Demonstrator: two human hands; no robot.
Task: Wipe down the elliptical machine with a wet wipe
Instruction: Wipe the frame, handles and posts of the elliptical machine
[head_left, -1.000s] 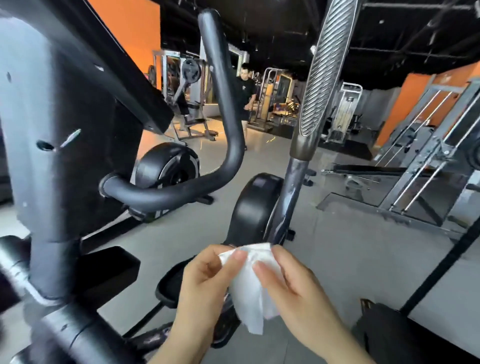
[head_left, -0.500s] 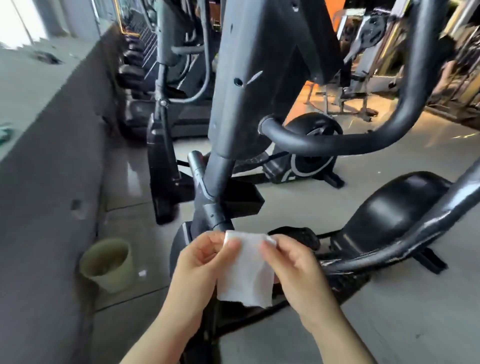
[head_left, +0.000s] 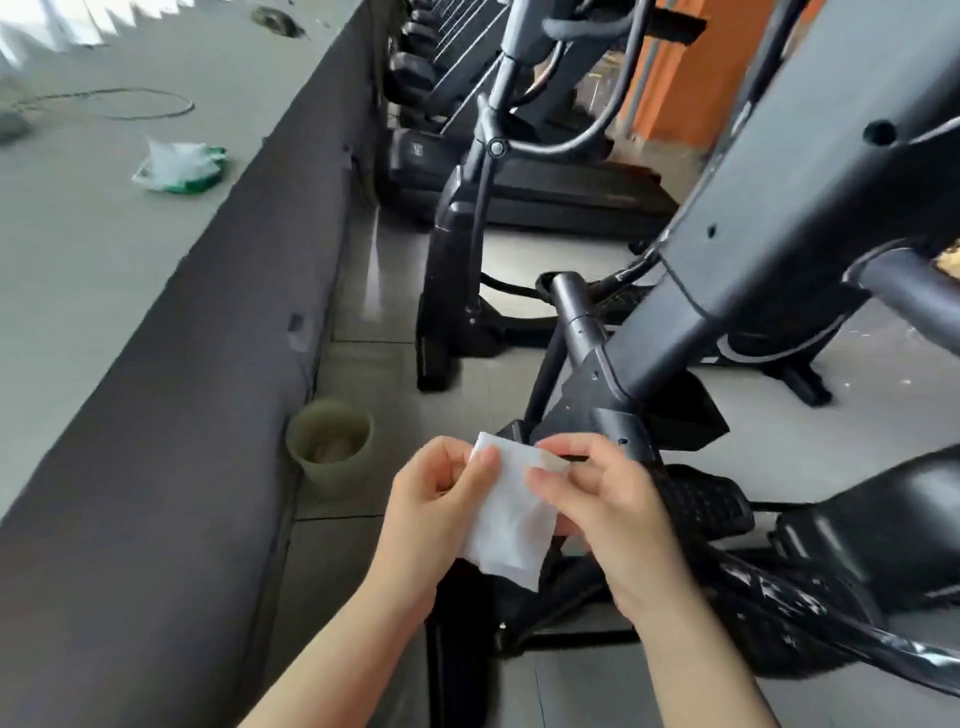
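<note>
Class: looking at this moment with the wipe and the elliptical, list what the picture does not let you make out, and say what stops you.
Head view only:
- Wipe: wet or dry, clean or soiled, cannot be told; left hand and right hand cover its upper corners.
- Elliptical: console and handles cut off by the top and right edges.
- Bin: contents blurred.
- Packet on the ledge: label too small and blurred.
</note>
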